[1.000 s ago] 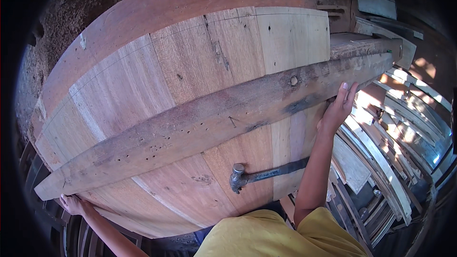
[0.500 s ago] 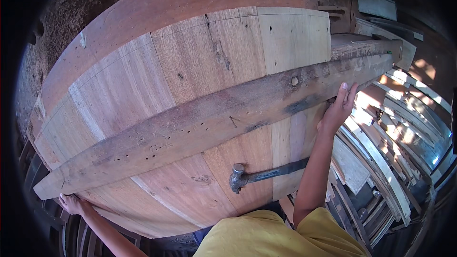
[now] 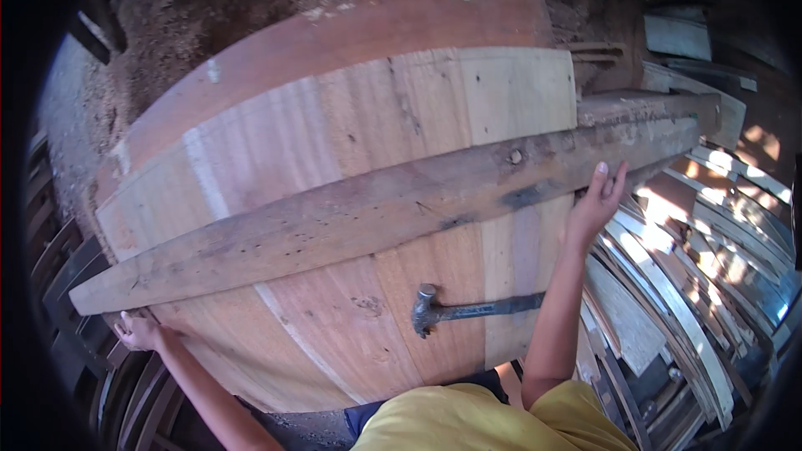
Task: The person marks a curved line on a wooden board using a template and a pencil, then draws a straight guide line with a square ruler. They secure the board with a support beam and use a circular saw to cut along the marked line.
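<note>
A long brown wooden beam (image 3: pixel 359 221), with small holes and a bent nail, lies slantwise across a broad panel of joined boards (image 3: pixel 326 334). My left hand (image 3: pixel 140 334) is at the beam's left end, just below its lower edge, with thumb and fingers apart. Against the beam's right part rests my right hand (image 3: pixel 595 205), its fingers stretched up over the face and not wrapped round it. A claw hammer (image 3: pixel 424 313) lies on the near boards, its handle partly hidden behind my right forearm.
Beyond the joined boards is a curved reddish board (image 3: pixel 334 38). Sawdust (image 3: pixel 225 8) covers the ground at the back. Many timber strips (image 3: pixel 668 292) are piled on the right, and curved wooden pieces (image 3: pixel 150 401) stand at the lower left.
The view has shifted, showing more ground at the back. My left hand's fingers have loosened at the beam's end. The right hand stays on the beam, and the hammer lies as before.
</note>
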`<move>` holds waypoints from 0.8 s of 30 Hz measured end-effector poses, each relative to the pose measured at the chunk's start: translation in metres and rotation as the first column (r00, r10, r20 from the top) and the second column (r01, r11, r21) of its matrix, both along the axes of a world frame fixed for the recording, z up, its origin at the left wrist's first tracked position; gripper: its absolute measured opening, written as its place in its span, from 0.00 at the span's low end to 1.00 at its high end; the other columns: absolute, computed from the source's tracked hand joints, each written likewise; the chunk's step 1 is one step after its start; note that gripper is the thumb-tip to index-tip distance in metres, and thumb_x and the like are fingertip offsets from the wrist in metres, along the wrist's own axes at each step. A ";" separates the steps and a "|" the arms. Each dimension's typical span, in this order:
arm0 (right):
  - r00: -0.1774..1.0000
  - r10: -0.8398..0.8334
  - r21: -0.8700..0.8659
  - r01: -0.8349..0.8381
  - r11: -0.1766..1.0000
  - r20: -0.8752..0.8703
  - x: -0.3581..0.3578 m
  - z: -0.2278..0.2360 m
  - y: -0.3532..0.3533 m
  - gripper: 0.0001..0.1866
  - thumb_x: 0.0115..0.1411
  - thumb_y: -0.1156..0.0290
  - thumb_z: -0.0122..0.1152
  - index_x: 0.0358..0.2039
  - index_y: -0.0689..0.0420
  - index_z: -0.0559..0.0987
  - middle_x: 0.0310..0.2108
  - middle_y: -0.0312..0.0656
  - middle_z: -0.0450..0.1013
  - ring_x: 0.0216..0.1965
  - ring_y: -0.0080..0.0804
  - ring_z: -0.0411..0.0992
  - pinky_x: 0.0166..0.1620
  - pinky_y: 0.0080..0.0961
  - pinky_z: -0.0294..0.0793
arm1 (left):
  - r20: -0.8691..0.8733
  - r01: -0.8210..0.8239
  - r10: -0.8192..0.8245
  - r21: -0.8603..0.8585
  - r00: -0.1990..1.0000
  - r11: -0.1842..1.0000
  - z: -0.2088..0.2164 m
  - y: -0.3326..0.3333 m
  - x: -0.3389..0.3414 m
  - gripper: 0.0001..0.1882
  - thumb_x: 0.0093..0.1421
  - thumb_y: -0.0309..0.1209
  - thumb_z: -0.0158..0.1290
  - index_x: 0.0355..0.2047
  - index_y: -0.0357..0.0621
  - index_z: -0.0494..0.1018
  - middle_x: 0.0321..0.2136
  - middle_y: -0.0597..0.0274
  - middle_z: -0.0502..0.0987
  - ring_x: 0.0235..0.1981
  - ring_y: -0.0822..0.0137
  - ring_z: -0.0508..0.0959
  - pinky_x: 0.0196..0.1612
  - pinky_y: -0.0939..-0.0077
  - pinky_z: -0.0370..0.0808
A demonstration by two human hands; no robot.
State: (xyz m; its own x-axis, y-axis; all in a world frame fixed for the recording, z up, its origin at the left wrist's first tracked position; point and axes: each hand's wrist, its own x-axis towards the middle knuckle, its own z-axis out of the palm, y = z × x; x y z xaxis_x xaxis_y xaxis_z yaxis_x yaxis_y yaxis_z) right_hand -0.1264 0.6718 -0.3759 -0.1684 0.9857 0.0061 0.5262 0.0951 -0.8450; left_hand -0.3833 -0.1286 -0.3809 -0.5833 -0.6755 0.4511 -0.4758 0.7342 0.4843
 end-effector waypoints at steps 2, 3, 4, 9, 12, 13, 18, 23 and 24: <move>0.995 0.008 -0.007 -0.007 1.000 0.104 -0.009 0.000 -0.006 0.40 0.76 0.55 0.61 0.78 0.60 0.57 0.71 0.57 0.65 0.68 0.44 0.68 0.69 0.36 0.66 | -0.049 0.094 -0.098 -0.080 0.994 0.992 0.032 0.055 0.001 0.25 0.69 0.28 0.55 0.64 0.29 0.70 0.56 0.44 0.80 0.53 0.53 0.83 0.57 0.60 0.82; 0.969 -0.004 -0.039 0.015 0.999 0.246 -0.014 0.004 -0.008 0.40 0.75 0.54 0.61 0.77 0.62 0.58 0.70 0.55 0.66 0.68 0.45 0.67 0.71 0.38 0.64 | -0.359 0.558 -0.486 0.126 0.797 0.820 0.042 0.067 0.000 0.24 0.68 0.27 0.54 0.63 0.30 0.72 0.55 0.47 0.81 0.49 0.57 0.84 0.52 0.62 0.83; 0.990 0.015 0.112 -0.031 0.993 0.138 -0.003 -0.002 0.002 0.39 0.75 0.53 0.62 0.75 0.65 0.61 0.69 0.54 0.67 0.66 0.44 0.68 0.71 0.40 0.63 | -0.437 0.623 -0.497 0.212 0.750 0.753 0.044 0.114 0.000 0.24 0.68 0.28 0.53 0.63 0.33 0.72 0.54 0.50 0.81 0.42 0.63 0.82 0.42 0.68 0.81; 0.962 -0.070 0.067 0.054 0.996 0.262 0.022 0.008 0.014 0.43 0.73 0.46 0.62 0.75 0.64 0.62 0.65 0.60 0.71 0.62 0.47 0.74 0.66 0.39 0.73 | 0.087 0.950 -0.961 0.148 0.263 0.274 0.049 0.424 0.007 0.40 0.58 0.30 0.65 0.72 0.45 0.66 0.63 0.51 0.72 0.66 0.50 0.68 0.69 0.51 0.64; 0.983 -0.016 0.013 0.014 1.000 0.181 0.005 0.002 0.003 0.43 0.73 0.47 0.62 0.76 0.62 0.61 0.68 0.62 0.68 0.65 0.47 0.73 0.67 0.38 0.73 | 0.184 0.945 -0.959 0.207 0.218 0.255 0.027 0.453 0.010 0.42 0.65 0.40 0.60 0.77 0.48 0.58 0.73 0.41 0.56 0.75 0.38 0.51 0.76 0.41 0.50; 0.981 -0.017 0.016 0.014 1.000 0.191 0.004 0.002 0.001 0.43 0.74 0.47 0.61 0.77 0.61 0.61 0.69 0.62 0.67 0.65 0.47 0.73 0.66 0.38 0.73 | 0.219 0.934 -0.948 0.221 0.232 0.279 0.026 0.460 0.013 0.43 0.67 0.43 0.59 0.78 0.49 0.56 0.76 0.38 0.51 0.78 0.34 0.45 0.79 0.38 0.45; 0.974 -0.035 0.032 0.029 0.999 0.222 0.006 -0.001 0.011 0.41 0.74 0.47 0.60 0.77 0.60 0.61 0.69 0.60 0.67 0.66 0.47 0.72 0.67 0.37 0.73 | 0.462 0.932 -0.838 0.063 0.289 0.356 0.010 0.463 0.012 0.46 0.71 0.54 0.52 0.79 0.41 0.51 0.77 0.31 0.45 0.79 0.30 0.42 0.79 0.37 0.41; 0.992 -0.080 0.052 0.076 0.996 0.099 0.006 0.003 -0.001 0.37 0.74 0.52 0.62 0.72 0.64 0.65 0.64 0.52 0.70 0.58 0.42 0.72 0.63 0.39 0.71 | 0.640 0.881 -0.743 0.219 0.196 0.420 0.047 0.497 0.000 0.42 0.70 0.48 0.55 0.78 0.44 0.56 0.77 0.38 0.51 0.79 0.36 0.46 0.79 0.42 0.43; 0.992 -0.073 0.113 0.061 0.992 0.107 -0.007 -0.001 -0.017 0.36 0.73 0.53 0.63 0.70 0.66 0.67 0.61 0.50 0.72 0.54 0.40 0.73 0.60 0.39 0.72 | 0.558 0.898 -0.787 0.156 0.264 0.411 0.034 0.484 0.003 0.41 0.70 0.46 0.55 0.77 0.44 0.57 0.77 0.40 0.53 0.79 0.37 0.46 0.80 0.43 0.43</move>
